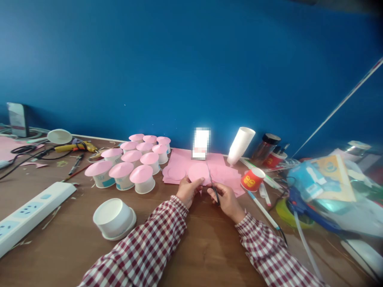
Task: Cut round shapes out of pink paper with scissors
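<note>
Keep the right hand (226, 198) closed on the handles of the scissors (216, 196) and the left hand (188, 191) pinching the lower edge of the round pink paper piece (198, 173), which lies over pink sheets (218, 160) on the tabletop (200, 247); for a smooth edge, it is probably best to rotate the paper into the blades, thumb clear of the cutting line. Farther out, yellow marking on the red paper cup (249, 182) and blue print on the white paper cups (125, 182) are not legible.

Blue wall (179, 59), darkest at upper right, behind brown tabletop (206, 255).
</note>
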Demonstrator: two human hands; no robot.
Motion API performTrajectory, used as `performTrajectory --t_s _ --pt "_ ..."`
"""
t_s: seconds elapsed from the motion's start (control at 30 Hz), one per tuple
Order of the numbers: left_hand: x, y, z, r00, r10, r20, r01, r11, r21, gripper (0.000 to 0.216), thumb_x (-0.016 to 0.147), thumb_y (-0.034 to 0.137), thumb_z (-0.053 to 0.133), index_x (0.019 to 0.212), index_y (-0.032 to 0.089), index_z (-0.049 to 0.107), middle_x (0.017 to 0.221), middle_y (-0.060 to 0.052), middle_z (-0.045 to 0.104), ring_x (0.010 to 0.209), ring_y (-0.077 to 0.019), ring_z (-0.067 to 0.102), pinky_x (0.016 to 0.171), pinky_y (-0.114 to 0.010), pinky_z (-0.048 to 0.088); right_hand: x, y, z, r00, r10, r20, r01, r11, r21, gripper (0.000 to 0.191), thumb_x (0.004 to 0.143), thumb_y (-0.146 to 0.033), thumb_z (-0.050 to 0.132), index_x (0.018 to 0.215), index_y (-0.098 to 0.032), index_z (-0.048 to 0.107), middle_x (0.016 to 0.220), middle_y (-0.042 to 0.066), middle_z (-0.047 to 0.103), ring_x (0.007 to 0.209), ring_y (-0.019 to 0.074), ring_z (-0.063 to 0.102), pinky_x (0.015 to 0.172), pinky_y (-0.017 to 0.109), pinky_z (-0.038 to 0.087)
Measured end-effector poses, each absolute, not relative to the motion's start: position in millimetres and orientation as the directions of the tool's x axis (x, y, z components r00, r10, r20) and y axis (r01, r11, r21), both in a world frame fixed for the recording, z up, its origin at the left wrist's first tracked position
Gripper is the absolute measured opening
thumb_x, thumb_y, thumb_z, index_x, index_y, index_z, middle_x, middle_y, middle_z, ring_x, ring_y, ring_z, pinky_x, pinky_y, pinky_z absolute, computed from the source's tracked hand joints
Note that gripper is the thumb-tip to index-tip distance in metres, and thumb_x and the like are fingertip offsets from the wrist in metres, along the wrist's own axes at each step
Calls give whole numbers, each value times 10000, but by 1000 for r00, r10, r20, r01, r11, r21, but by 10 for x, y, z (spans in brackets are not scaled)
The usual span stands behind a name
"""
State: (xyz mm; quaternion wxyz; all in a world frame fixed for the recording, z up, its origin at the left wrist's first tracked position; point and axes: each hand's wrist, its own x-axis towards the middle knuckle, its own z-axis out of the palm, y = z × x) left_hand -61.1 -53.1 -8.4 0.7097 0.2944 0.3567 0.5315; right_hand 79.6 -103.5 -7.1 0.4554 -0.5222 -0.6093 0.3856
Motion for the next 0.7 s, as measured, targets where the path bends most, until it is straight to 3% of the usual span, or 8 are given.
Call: performTrajectory --t_s 0.7 --pt "-613 -522 -116 198 963 -182 -541 262 799 368 561 219 789 869 101 624 768 -57 655 593 -94 585 515 -187 449 792 -1041 -67 -45 989 143 286 149 -946 326 802 -451 591 904 -143 617 567 -28 491 507 114 481 460 227 407"
